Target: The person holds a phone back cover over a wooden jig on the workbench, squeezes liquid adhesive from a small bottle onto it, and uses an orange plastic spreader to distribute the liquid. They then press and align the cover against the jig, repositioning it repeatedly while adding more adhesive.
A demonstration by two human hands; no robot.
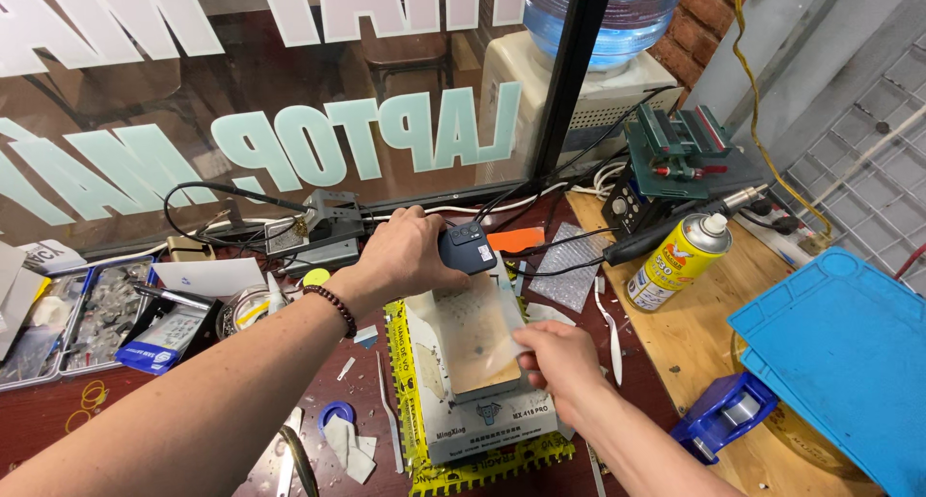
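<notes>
Phone (pixel 470 248) at the far end of the heating plate (pixel 479 362), dark back up, camera block showing, and the left hand (pixel 405 256) has its grip wrapped around that far end, fingers curled over the top edge. Right hand (pixel 559 357) sits at the near right, thumb and fingers pinching the edge of a thin translucent sheet (pixel 477 333) that covers the plate between the two hands. So both grips are closed, one on the phone, one on the film.

Risks, as I read it: the sheet looks flimsy, and a pull at one corner only could crease or tear it. The phone overhangs the plate's far edge, so a slack left grip could let it tip towards the cables (pixel 540 256) behind. The tabletop is crowded; a spray can (pixel 678 262) stands just right of the plate, and a wide right elbow could knock it. The bubble wrap (pixel 569 265) lies close to the plate too, near enough to catch heat if the plate is on, which I cannot tell.
</notes>
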